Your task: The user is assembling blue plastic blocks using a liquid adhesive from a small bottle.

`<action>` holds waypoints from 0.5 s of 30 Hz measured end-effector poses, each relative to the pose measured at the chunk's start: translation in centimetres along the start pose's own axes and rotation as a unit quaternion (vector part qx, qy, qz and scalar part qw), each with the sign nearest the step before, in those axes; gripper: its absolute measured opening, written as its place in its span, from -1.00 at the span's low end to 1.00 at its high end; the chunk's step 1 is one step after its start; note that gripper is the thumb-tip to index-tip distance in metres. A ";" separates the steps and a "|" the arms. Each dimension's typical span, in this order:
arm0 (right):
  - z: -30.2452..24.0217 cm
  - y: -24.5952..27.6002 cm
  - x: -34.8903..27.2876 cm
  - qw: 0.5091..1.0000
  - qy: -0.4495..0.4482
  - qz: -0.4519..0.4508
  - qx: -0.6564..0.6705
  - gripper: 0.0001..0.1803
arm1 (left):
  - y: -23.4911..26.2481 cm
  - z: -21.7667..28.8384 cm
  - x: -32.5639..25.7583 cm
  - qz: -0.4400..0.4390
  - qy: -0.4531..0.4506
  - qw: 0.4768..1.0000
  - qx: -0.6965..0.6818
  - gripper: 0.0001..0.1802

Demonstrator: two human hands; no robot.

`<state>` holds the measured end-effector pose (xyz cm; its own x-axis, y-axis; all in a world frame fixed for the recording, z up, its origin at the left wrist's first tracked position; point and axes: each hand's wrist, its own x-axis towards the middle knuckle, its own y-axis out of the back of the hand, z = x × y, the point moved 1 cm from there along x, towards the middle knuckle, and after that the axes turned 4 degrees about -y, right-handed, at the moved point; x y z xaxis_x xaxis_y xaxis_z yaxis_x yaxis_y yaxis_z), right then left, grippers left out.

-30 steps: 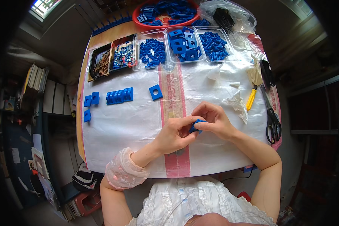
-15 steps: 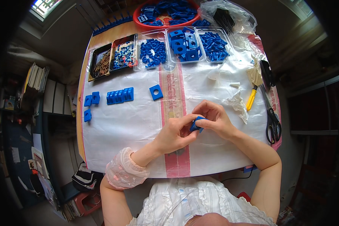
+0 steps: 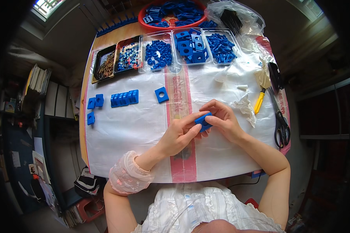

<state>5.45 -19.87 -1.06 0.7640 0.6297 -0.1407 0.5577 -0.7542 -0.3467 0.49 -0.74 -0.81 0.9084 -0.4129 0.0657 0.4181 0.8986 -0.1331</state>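
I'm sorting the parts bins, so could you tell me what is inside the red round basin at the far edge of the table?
The red basin holds loose blue plastic parts, flat pieces with holes among them. Its far side runs out of the picture, and whatever lies beneath the top layer is covered.

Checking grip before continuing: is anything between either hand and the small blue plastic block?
Nothing visible. The left hand and right hand both pinch the small blue plastic block directly, above the white woven sheet.

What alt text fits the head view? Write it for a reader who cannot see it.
Both hands, left hand and right hand, pinch one small blue block above a white table cover. Trays of blue parts line the far edge; scissors lie at right.
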 end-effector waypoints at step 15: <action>0.2 0.2 0.1 1.000 0.012 -0.003 0.029 -0.66 | 0.7 0.3 0.4 0.031 0.045 0.992 -0.111 -0.61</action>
<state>5.58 -19.93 -1.36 0.7685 0.6290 -0.1174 0.5427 -0.7380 -0.4010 1.18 -0.20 -0.59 0.9253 -0.3775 -0.0360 0.3421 0.8721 -0.3498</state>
